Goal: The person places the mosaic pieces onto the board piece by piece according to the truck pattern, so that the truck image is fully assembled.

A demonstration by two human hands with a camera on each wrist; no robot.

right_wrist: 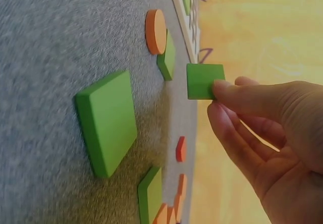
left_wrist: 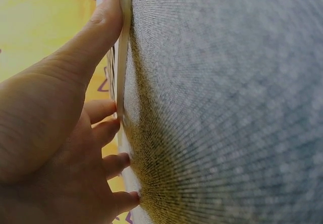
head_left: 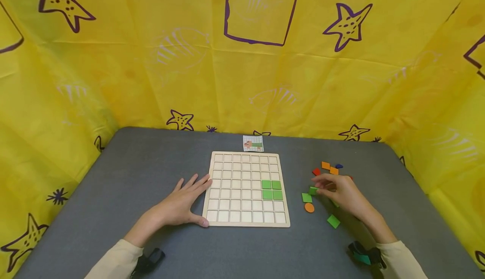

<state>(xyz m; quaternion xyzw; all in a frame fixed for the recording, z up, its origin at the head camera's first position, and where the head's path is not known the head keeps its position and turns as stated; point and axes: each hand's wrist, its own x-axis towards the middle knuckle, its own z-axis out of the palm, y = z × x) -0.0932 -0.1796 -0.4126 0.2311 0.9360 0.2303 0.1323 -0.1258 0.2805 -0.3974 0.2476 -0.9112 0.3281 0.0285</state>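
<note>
A pale wooden grid board (head_left: 235, 192) lies on the grey table, with several green square tiles (head_left: 272, 189) set together in cells near its right edge. My left hand (head_left: 183, 203) rests at the board's left side, fingers spread, its thumb (left_wrist: 103, 19) and fingertips touching the edge. To the right of the board, my right hand (head_left: 342, 192) pinches a green square tile (right_wrist: 202, 81) between thumb and fingers, held above the table. Below it lie loose green tiles (right_wrist: 108, 125) and an orange round tile (head_left: 309, 208).
Orange square tiles (head_left: 325, 165), a red tile (head_left: 316, 171) and a dark blue piece (head_left: 339, 166) lie beyond my right hand. A small picture card (head_left: 253, 143) with a grid drawing sits behind the board. Yellow patterned cloth (head_left: 242, 81) hangs around the table.
</note>
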